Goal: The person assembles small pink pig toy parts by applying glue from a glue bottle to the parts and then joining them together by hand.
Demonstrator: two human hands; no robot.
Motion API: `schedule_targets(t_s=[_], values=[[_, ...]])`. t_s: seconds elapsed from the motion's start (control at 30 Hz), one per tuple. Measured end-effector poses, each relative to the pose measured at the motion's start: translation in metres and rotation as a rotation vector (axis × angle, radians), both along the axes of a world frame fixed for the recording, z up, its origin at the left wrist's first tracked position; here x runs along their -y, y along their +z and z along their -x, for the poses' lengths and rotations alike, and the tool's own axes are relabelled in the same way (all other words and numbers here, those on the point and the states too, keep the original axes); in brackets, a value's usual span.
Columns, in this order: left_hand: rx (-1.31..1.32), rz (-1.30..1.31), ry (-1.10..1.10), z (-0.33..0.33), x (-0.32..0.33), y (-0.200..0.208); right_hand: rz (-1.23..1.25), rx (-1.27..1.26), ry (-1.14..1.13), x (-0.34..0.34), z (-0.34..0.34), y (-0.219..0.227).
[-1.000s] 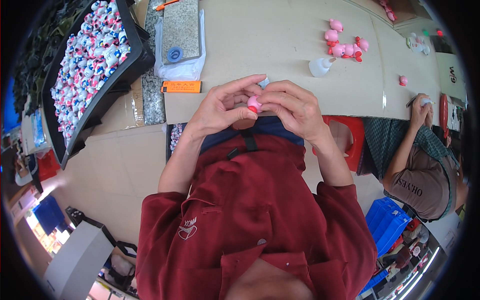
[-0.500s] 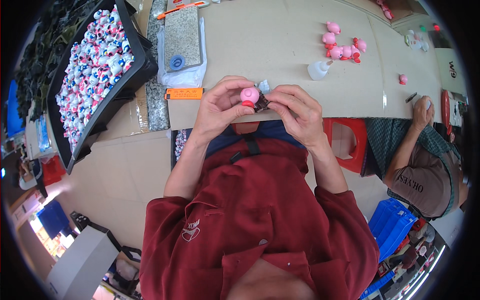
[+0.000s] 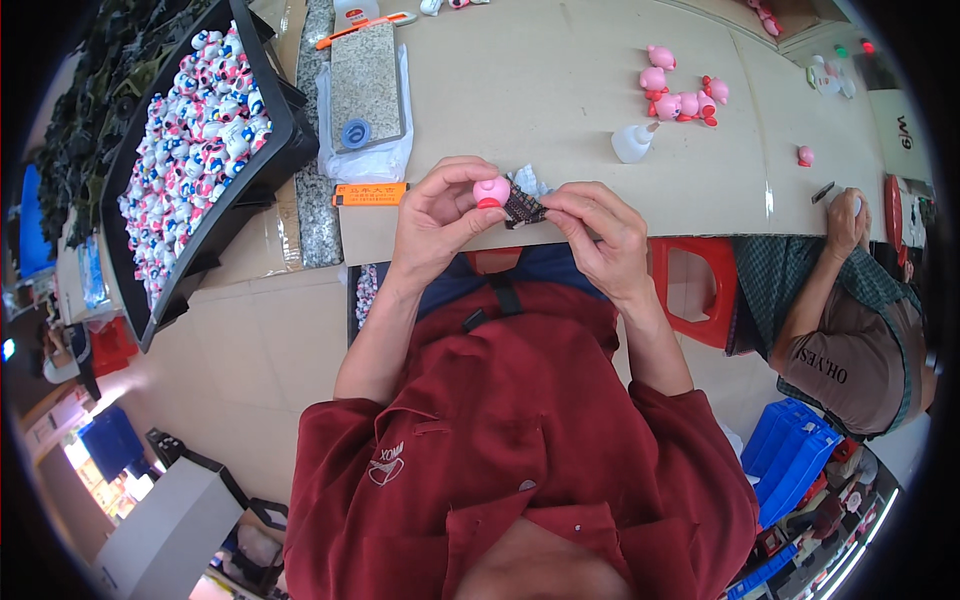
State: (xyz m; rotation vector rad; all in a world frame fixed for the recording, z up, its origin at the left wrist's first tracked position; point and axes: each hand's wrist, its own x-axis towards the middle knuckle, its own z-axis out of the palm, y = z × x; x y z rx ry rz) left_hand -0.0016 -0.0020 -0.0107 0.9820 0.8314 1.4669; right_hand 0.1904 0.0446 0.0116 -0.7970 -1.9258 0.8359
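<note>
Near the table's front edge, my left hand (image 3: 432, 214) grips a small round pink figure (image 3: 490, 190) with red feet between thumb and fingers. The fingers of my right hand (image 3: 608, 232) pinch the end of a dark patterned scrap (image 3: 525, 206), which looks like cloth. The scrap's other end lies against or right beside the figure; I cannot tell whether they touch. Just beyond the scrap is a crumpled white piece (image 3: 530, 180), perhaps tissue. Further right stands a white squeeze bottle (image 3: 632, 143) with a narrow tip.
Several pink figures (image 3: 690, 104) stand at the far right, with a single one (image 3: 805, 156) apart. At left are an orange box (image 3: 370, 194), a stone slab (image 3: 366, 80) with a blue ring (image 3: 355, 133), and a black bin (image 3: 285, 115) of small figures. A co-worker's hand (image 3: 846, 222) is at right.
The pink figure has shifted slightly left in my left hand. More of the dark scrap shows between my hands. The whole view has moved a little.
</note>
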Motion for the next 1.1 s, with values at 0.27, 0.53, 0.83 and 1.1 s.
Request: schedule_targets(t_s=[0.27,0.53,0.83,1.1], values=[[-0.078,-0.028,0.1,-0.006,0.003,0.0,0.005,0.007,0.018,0.0,0.0,-0.003],[-0.094,-0.029,0.108,-0.006,0.002,0.0,0.017,0.018,0.02,-0.001,0.0,-0.005],[-0.091,-0.021,0.055,-0.004,0.003,0.001,0.012,0.021,0.03,-0.003,0.002,-0.006],[0.452,0.252,-0.1,-0.003,0.001,0.019,0.071,0.001,0.047,0.003,0.007,-0.007]])
